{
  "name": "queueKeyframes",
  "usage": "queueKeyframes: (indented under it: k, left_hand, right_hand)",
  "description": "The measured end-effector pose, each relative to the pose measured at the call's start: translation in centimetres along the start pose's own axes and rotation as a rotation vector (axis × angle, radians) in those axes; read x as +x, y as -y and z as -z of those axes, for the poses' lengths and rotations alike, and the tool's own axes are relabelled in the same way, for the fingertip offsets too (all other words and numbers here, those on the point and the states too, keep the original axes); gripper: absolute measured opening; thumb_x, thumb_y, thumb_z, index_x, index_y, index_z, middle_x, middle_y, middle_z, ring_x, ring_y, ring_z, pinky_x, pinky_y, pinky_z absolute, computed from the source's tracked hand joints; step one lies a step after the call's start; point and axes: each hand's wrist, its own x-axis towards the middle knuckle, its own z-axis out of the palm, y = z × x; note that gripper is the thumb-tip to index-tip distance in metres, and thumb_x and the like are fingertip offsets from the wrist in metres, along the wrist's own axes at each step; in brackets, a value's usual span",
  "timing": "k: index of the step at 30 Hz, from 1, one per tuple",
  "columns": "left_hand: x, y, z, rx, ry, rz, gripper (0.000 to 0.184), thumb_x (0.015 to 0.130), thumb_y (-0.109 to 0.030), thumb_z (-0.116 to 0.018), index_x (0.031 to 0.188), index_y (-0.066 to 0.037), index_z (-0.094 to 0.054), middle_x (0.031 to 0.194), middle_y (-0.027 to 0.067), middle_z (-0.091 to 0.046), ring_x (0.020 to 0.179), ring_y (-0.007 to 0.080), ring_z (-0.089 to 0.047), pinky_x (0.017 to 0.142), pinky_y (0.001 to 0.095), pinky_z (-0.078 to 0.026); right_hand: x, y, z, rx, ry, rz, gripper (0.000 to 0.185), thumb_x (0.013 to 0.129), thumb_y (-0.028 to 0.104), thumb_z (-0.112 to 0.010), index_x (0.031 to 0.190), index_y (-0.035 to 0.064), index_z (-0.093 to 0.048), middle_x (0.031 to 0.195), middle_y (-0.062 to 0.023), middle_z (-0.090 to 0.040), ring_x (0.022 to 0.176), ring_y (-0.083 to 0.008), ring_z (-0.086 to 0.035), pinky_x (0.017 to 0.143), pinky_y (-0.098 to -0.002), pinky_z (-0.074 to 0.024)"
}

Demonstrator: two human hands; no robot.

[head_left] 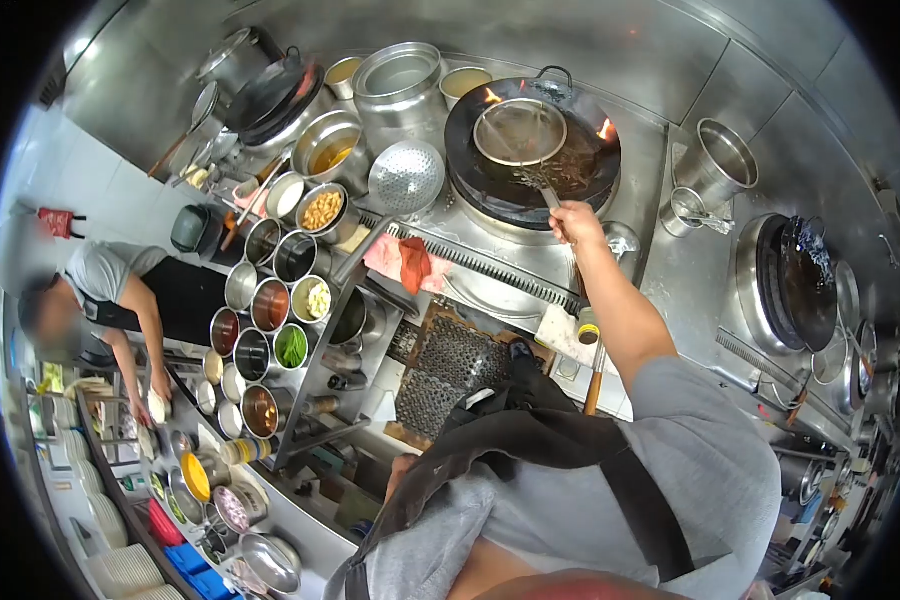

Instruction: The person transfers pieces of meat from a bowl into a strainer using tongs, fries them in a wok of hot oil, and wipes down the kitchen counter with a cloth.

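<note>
My right hand [575, 222] is closed around the handle of a round mesh strainer [520, 133], which sits over the black wok [595, 175] on the stove. Dark liquid shows in the wok beside the strainer, and small flames rise at its back and right edges. Only a sliver of my left hand [400, 472] appears, low beside my dark apron [500, 445]; its fingers are hidden. A ladle [621, 238] lies just right of my right hand, and a perforated metal skimmer [407, 177] rests left of the wok.
Metal pots of sauces and ingredients [272, 305] crowd the counter on the left. A red cloth [414, 265] lies on the stove's front edge. Another wok [805, 285] stands at the right. A co-worker [120, 290] handles something white at the far left.
</note>
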Motion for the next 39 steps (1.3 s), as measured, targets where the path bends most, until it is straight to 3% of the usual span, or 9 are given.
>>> queueKeyframes:
  k: [2, 7, 12, 15, 18, 22, 24, 30, 39]
  left_hand:
    - [2.5, -0.9, 4.1, 0.072, -0.204, -0.127, 0.019, 0.077, -0.025, -0.058, 0.084, -0.01, -0.067, 0.079, 0.0121, -0.066, 0.064, 0.0273, -0.064, 0.055, 0.0363, -0.051]
    - [7.0, -5.3, 12.5, -1.148, -0.084, 0.625, 0.021, 0.079, -0.012, -0.058, 0.098, -0.003, -0.062, 0.074, 0.0095, -0.063, 0.059, 0.016, -0.06, 0.045, 0.0281, -0.045]
    - [6.7, -4.4, 10.0, -1.174, -0.049, 0.637, 0.017, 0.08, -0.007, -0.057, 0.095, -0.006, -0.064, 0.074, 0.0076, -0.064, 0.059, 0.0166, -0.06, 0.045, 0.0286, -0.045]
    - [5.5, -1.7, 5.0, -0.385, 0.152, 0.119, 0.02, 0.081, -0.02, -0.054, 0.092, -0.01, -0.067, 0.081, 0.0075, -0.068, 0.069, 0.0194, -0.066, 0.058, 0.0327, -0.052]
    - [3.7, 0.0, 1.7, -0.197, 0.269, 0.14, 0.031, 0.079, -0.032, -0.055, 0.096, -0.008, -0.067, 0.092, 0.0112, -0.068, 0.085, 0.0251, -0.066, 0.073, 0.037, -0.053]
    - [2.0, 0.4, 1.2, 0.073, 0.415, 0.08, 0.037, 0.079, -0.04, -0.054, 0.098, -0.012, -0.067, 0.1, 0.0131, -0.066, 0.097, 0.0301, -0.062, 0.08, 0.0415, -0.05]
    - [1.6, 0.5, 0.7, -0.101, 0.338, 0.581, 0.034, 0.08, -0.04, -0.052, 0.096, -0.014, -0.068, 0.102, 0.0106, -0.066, 0.098, 0.0286, -0.062, 0.081, 0.0406, -0.05]
    - [-0.2, -2.5, 5.2, -0.075, 0.209, 0.143, 0.03, 0.082, -0.034, -0.051, 0.096, -0.015, -0.069, 0.102, 0.0079, -0.066, 0.099, 0.0288, -0.061, 0.083, 0.0395, -0.049]
    - [0.7, -1.1, -3.2, -0.263, 0.222, 0.281, 0.028, 0.078, -0.031, -0.054, 0.096, -0.016, -0.07, 0.103, 0.0071, -0.066, 0.099, 0.0272, -0.061, 0.084, 0.0373, -0.049]
  right_hand:
    - [1.6, 1.9, 0.8, -0.137, -0.078, 0.043, 0.014, 0.084, 0.009, -0.055, 0.072, 0.0023, -0.054, 0.057, -0.005, -0.055, 0.04, -0.0146, -0.05, 0.034, -0.0296, -0.0352]
    - [-1.7, 6.9, 5.5, -0.367, -0.235, 0.18, 0.028, 0.082, 0.009, -0.05, 0.108, 0.0012, -0.058, 0.06, -0.0059, -0.055, 0.04, -0.0141, -0.049, 0.037, -0.0306, -0.0369]
    - [-2.0, 1.4, 12.4, -1.316, -0.752, 0.738, 0.041, 0.086, 0.013, -0.048, 0.126, 0.0057, -0.051, 0.066, -0.0086, -0.061, 0.051, -0.0152, -0.058, 0.05, -0.0294, -0.0462]
    - [0.5, -2.8, 14.3, -1.35, -0.75, 0.888, 0.039, 0.085, 0.013, -0.049, 0.123, 0.0047, -0.054, 0.066, -0.0085, -0.062, 0.051, -0.0165, -0.059, 0.049, -0.0299, -0.0471]
    - [-1.4, 0.6, 8.3, -0.492, -0.387, 0.064, 0.033, 0.084, 0.012, -0.051, 0.115, 0.0034, -0.059, 0.063, -0.0074, -0.061, 0.045, -0.0162, -0.056, 0.042, -0.0304, -0.0445]
    - [2.1, -2.4, 4.7, -0.102, -0.154, 0.012, 0.012, 0.084, 0.01, -0.055, 0.094, 0.0046, -0.058, 0.058, -0.0024, -0.054, 0.037, -0.0115, -0.045, 0.033, -0.0273, -0.0318]
    - [1.8, -1.7, 2.2, 0.0, -0.101, -0.015, 0.011, 0.083, 0.01, -0.056, 0.092, 0.0041, -0.058, 0.058, -0.0034, -0.055, 0.039, -0.012, -0.046, 0.034, -0.0269, -0.0323]
    - [0.0, -1.2, -0.7, 0.125, -0.043, 0.002, 0.013, 0.082, 0.006, -0.053, 0.093, 0.0019, -0.058, 0.06, -0.0047, -0.056, 0.041, -0.0123, -0.048, 0.035, -0.0251, -0.0329]
    - [-8.3, -0.4, 3.3, 0.027, -0.011, -0.038, 0.025, 0.084, 0.008, -0.055, 0.108, 0.0007, -0.057, 0.06, -0.0027, -0.054, 0.039, -0.0109, -0.045, 0.033, -0.0241, -0.0304]
